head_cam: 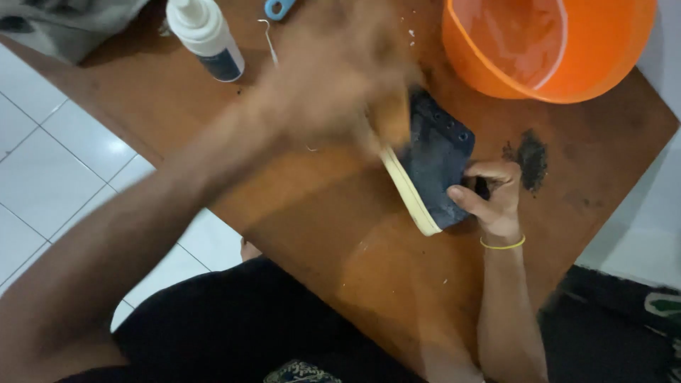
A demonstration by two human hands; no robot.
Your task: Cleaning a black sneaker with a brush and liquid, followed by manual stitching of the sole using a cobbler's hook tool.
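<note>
White floor tiles border a brown wooden desk [312, 234], where a dark blue canvas shoe [436, 167] with a cream rubber sole is being cleaned. The shoe is laid on its side near the middle of the desk, sole edge turned toward the person. It is steadied at one end by the right hand [493, 198], whose fingers are closed on the dark canvas, the thumb pressed on its outer face; a yellow band is worn at that wrist. The other end is covered by the left hand [333, 78], blurred in motion; something pale brown, perhaps a brush or sponge, appears to be held against the shoe, but the grip cannot be told.

By the look of it, the cleaning is underway rather than finished: a dark smudge of dirt [528, 156] is left just beside the shoe. An orange plastic basin [603, 50] is set at the far corner, a white bottle [206, 35] stands well apart, and a blue-handled tool [279, 8] lies at the far edge.
</note>
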